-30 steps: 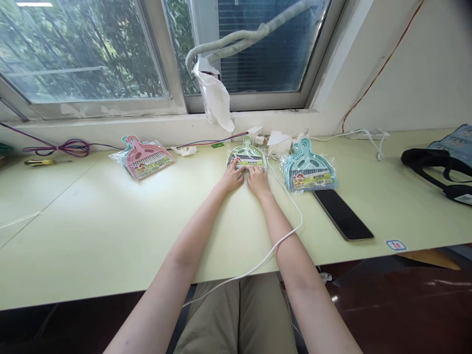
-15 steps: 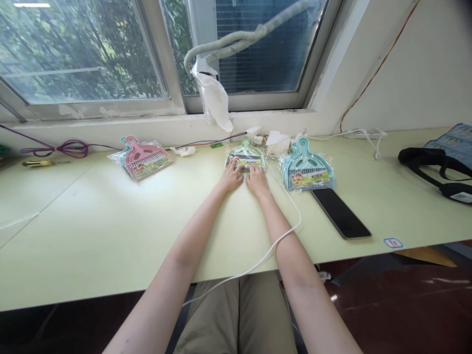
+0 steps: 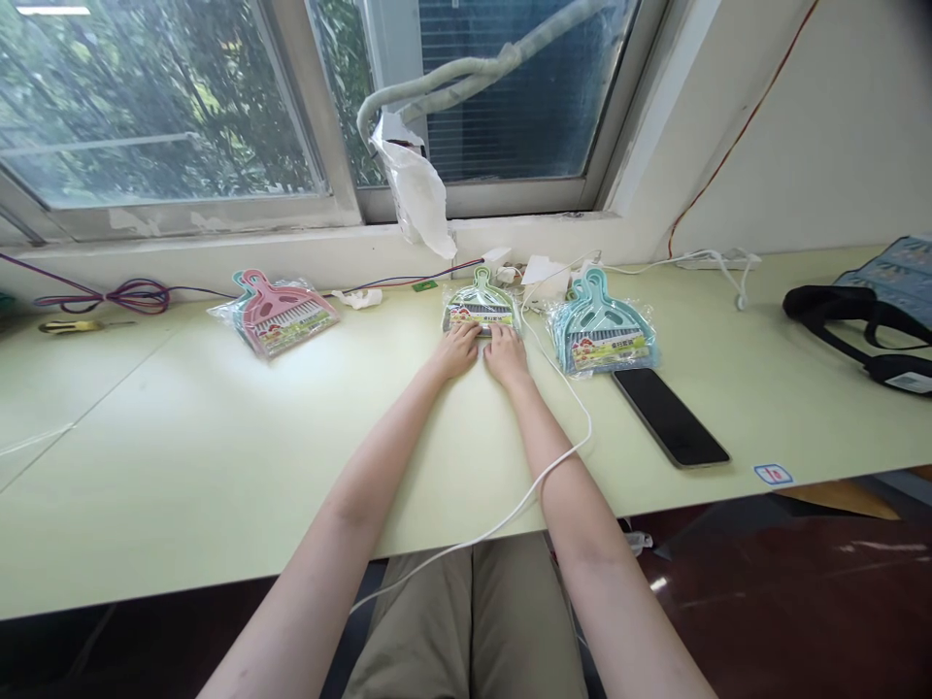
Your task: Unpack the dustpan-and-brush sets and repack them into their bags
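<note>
A light green dustpan and brush set (image 3: 482, 301) in clear plastic lies flat near the back of the table, its handle towards the window. My left hand (image 3: 458, 351) rests at the near edge of this pack, fingertips touching it, fingers slightly bent and apart. Close beside it, my right hand (image 3: 505, 353) touches the same edge with its fingertips, also open. Right of my hands lies a stack of blue dustpan and brush sets (image 3: 603, 325). Farther left are pink dustpan and brush sets (image 3: 285, 316), with a teal one partly hidden beneath.
A white cable (image 3: 535, 490) crosses over my right forearm. The black phone (image 3: 670, 416) lies beside the blue stack, and a black headset strap (image 3: 837, 335) is at the far right. Bundled wires (image 3: 135, 294) and a yellow-handled tool (image 3: 69, 327) lie at the left by the wall.
My hands have drawn back slightly towards me, from lying over the green pack's label to its near edge. The view has shifted a little; the packs stay in place.
</note>
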Available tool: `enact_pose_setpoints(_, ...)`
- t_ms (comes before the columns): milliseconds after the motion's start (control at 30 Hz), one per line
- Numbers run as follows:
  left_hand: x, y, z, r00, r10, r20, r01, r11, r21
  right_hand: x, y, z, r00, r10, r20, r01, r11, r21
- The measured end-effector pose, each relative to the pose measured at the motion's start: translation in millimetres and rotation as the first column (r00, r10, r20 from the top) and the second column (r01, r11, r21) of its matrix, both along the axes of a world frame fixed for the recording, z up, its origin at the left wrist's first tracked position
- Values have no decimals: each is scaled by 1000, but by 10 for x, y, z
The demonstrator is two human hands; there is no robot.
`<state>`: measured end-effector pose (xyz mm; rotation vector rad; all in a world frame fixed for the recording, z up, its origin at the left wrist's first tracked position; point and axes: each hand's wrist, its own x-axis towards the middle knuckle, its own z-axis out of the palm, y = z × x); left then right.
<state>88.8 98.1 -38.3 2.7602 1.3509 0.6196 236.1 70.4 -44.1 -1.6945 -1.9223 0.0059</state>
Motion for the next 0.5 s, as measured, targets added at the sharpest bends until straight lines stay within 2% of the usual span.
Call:
enact_pose_setpoints(167,-1,-12,16,1000,15,-17,-15,999,-29,7,56,-46,994,-103,-31,103,995,2)
enact_pose_setpoints(367,12,-49,46,999,29,-16,-30,998,-52,1,89,-77,995,-94,-41,94,996,1)
enact_pose_setpoints(500,21,-79,49,995,95,13,-94,995,-33,7,76,-62,996,-90,-16,89,996,-29)
